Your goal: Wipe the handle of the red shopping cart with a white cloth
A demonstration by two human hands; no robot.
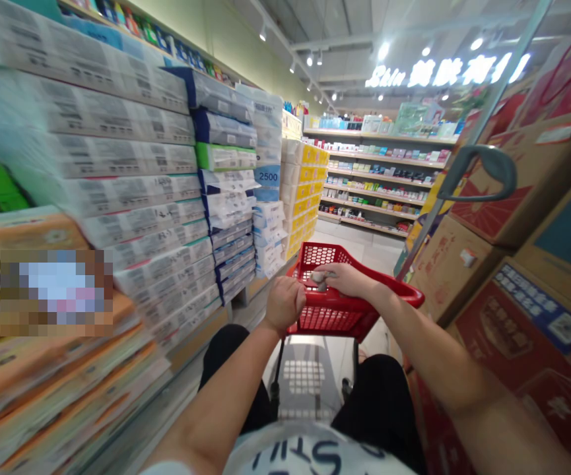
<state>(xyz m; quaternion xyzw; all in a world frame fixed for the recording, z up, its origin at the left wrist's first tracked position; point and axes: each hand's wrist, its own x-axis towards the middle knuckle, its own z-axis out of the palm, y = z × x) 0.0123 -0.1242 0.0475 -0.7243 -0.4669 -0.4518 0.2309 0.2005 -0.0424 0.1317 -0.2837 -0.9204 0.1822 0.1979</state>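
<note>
A red plastic shopping cart (332,320) with perforated walls stands in front of my body, tilted in view. My left hand (285,305) is closed round its near rim at the left corner. Over the same rim reaches my right hand (348,280), its fingers bent round a small pale, greyish thing (319,278) whose kind I cannot make out. The back of that hand hides part of it. Most of the cart's inside is hidden by my hands and the near wall.
Stacked tissue packs (131,155) line the left, with orange packs (67,369) nearest. Cardboard boxes (493,330) are piled close on the right, beside a pole with a grey handle (488,175). Shelves of small goods (374,178) stand across the aisle's far end.
</note>
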